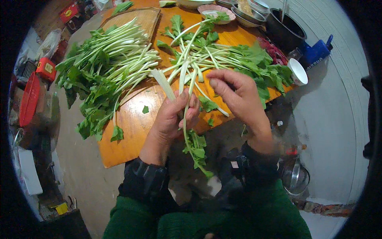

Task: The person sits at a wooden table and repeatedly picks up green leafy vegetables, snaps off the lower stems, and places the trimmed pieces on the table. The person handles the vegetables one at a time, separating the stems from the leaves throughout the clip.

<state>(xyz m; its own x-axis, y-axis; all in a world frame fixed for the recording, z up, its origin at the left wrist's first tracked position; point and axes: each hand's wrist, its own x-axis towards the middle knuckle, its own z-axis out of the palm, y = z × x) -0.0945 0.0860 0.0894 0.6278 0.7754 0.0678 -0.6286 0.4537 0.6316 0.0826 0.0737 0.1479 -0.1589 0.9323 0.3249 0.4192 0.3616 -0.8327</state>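
My left hand (pixel 175 113) is closed round a long leafy green stalk (pixel 185 125), whose leaves hang down below the table edge. A pale, flat strip (pixel 163 84) also sticks up out of that fist. To its right my right hand (pixel 236 91) is raised with thumb and forefinger brought close together; whether anything is pinched there I cannot make out. Just beyond both hands, a loose pile of leafy greens (pixel 207 55) spreads over the table. A larger heap of greens (pixel 115 59), white stems pointing right, lies on the left.
The orange wooden table (pixel 127 115) carries a woven tray (pixel 145 20) at the back. Bowls (pixel 248 18), a pink-rimmed plate (pixel 217 14) and a black pot (pixel 284 30) stand at the far right. A white bowl (pixel 297 72) tilts near the right edge, beside a blue container (pixel 316 51).
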